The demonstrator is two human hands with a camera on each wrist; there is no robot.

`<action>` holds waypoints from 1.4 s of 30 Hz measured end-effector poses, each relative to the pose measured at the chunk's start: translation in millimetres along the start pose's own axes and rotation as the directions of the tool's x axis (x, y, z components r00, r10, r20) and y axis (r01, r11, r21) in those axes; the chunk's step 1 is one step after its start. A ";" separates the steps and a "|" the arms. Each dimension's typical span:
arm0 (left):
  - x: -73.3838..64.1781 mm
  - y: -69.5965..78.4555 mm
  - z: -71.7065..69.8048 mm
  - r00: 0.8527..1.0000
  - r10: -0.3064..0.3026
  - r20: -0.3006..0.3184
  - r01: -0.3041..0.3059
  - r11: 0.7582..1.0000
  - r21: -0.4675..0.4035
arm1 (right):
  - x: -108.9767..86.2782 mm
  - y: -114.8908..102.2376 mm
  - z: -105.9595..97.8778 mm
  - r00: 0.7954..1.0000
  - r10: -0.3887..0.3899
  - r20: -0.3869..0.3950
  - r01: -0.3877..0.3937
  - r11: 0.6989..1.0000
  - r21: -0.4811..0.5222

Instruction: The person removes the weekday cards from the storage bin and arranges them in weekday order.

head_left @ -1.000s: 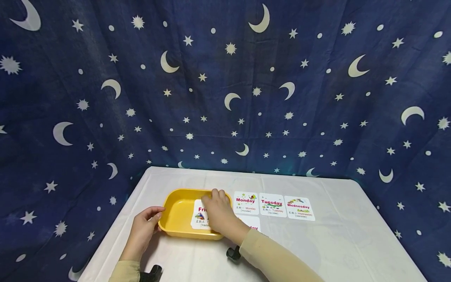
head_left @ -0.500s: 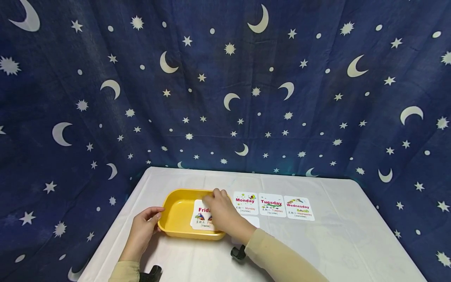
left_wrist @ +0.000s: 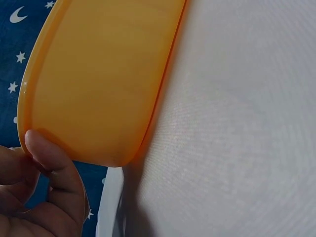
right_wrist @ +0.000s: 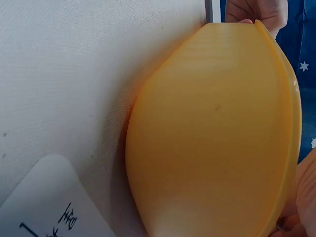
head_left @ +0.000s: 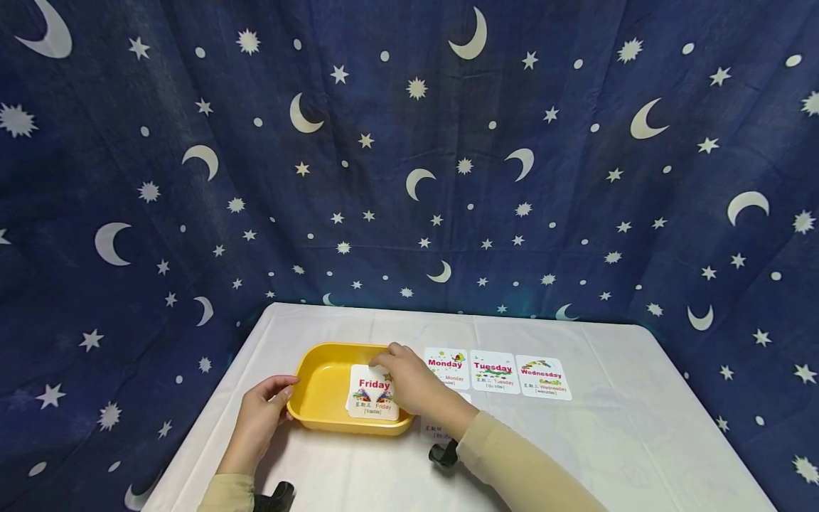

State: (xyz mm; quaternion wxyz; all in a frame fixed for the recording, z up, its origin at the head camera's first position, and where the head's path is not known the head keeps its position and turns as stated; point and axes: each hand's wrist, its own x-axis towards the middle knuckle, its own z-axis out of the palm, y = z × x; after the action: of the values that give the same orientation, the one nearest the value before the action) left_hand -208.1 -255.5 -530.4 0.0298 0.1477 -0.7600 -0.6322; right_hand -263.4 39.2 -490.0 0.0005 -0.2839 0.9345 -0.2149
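Note:
A yellow plastic tray [head_left: 320, 387] stands on the left part of the table. My left hand [head_left: 258, 419] pinches its left end, with the thumb over the rim in the left wrist view. Inside the tray's right half lies a white "Friday" card [head_left: 373, 402], and the edge of another card shows beneath its lower left corner. My right hand [head_left: 416, 387] reaches over the tray's right rim and pinches the Friday card at its upper right; the exact finger contact is partly hidden. The right wrist view shows mostly the tray's outer side, with the fingers at the edge.
To the tray's right lie a Monday card [head_left: 446, 359], a Tuesday card [head_left: 495, 382] and a Wednesday card [head_left: 544, 387] in a row. Another card [head_left: 435, 430] sits below Monday, mostly covered by my right wrist. A starry blue cloth [head_left: 409, 178] hangs behind the white table.
My right hand has shifted slightly rightward. The Friday card has slid a little right off the card beneath it, and more of its face shows. My left hand stays on the tray.

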 end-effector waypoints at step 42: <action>-2.4 5.1 -0.2 1.000 -0.001 -0.016 0.001 0.999 0.038 | -16.1 16.6 -40.3 0.979 0.198 -0.051 -0.151 0.869 0.472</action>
State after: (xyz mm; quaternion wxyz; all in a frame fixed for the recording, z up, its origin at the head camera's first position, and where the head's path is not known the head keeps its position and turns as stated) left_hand -206.8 -254.3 -525.0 0.0329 0.1536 -0.7715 -0.6166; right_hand -263.7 76.3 -462.0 0.0425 -0.1791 0.8762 -0.4454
